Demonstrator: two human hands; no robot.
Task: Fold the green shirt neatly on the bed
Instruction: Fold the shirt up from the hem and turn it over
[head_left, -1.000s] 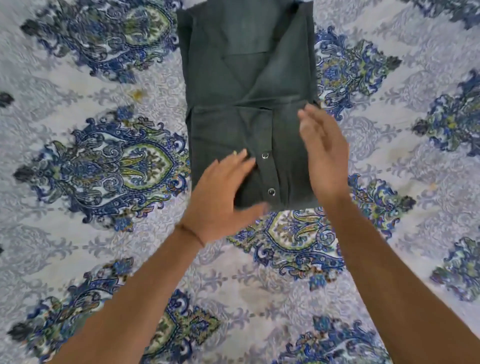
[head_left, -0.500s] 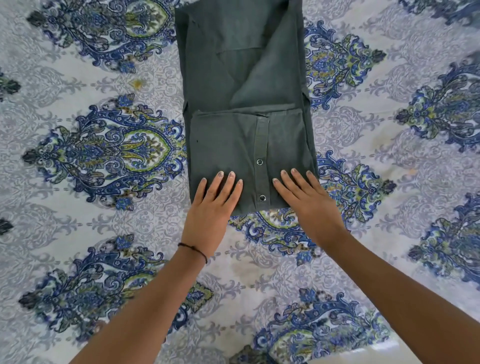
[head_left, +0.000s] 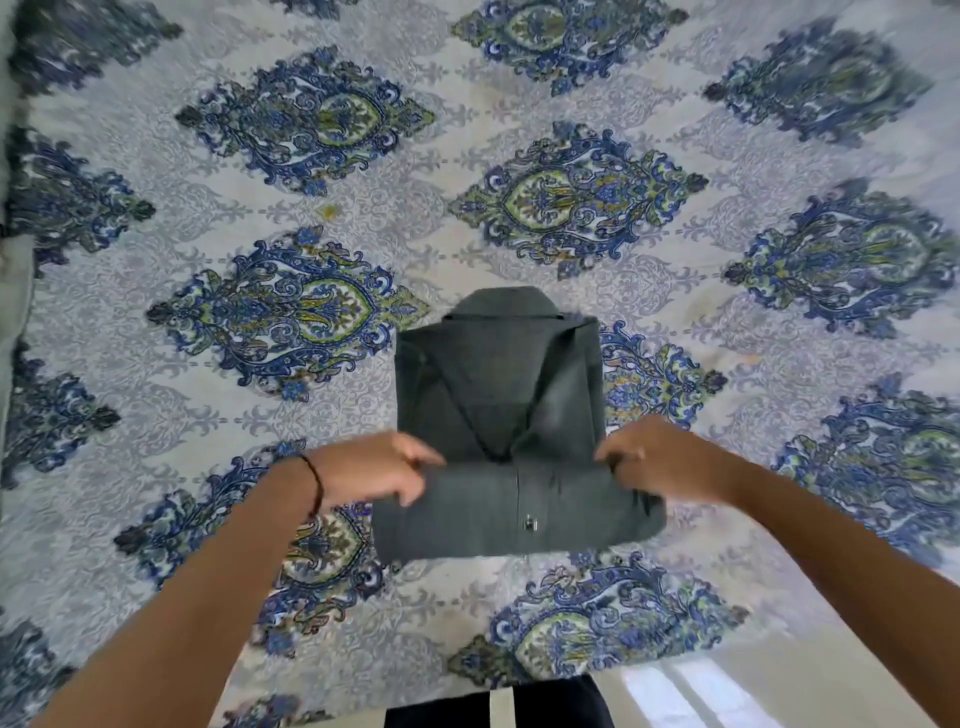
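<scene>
The dark green shirt (head_left: 498, 395) lies in a narrow folded stack on the patterned bedsheet (head_left: 363, 208), collar at the far end. Its near part is raised off the bed as a thick folded band with a snap button showing. My left hand (head_left: 379, 467) grips the left end of that band, and my right hand (head_left: 660, 460) grips the right end. Both hands hold it above the sheet, fingers curled around the cloth.
The sheet, white with blue and green medallions, spreads wide on all sides of the shirt. The bed's near edge runs along the bottom right, with pale floor (head_left: 727, 686) beyond. My dark trousers (head_left: 498, 701) show at the bottom centre.
Both hands went from lying flat on the shirt's near edge to gripping its two sides and lifting the near part. The view pulled back, showing more bed.
</scene>
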